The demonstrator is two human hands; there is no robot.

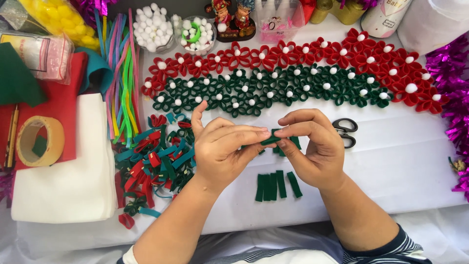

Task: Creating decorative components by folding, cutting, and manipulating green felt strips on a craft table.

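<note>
Tabletop under white cloth fills the view, and we read it from the largest items down. Red felt flowers with white pompom centres run in a long band across the far side, with a matching band of green felt flowers just in front of them. At the left edge lie a stack of white felt sheets and a red felt sheet bearing a roll of tape. Between these and the hands sits a heap of folded red, green and teal loops.

Our left hand and right hand meet at mid-table. Thumb and fingers of both are closed together, pinched on a small dark green felt strip held just above the cloth between the two sets of fingertips. We judge the strip is being folded; doing it well would call for matching the ends squarely and keeping the pinch firm right at the fold.

Cut green strips lie side by side just below the hands, and black-handled scissors rest just right of the right hand.

Containers stand along the far edge. One clear round tub holds white pompoms. A second clear tub beside it holds white pompoms and a green ring. A clear box further right holds small pink items, too small for us to identify.
</note>
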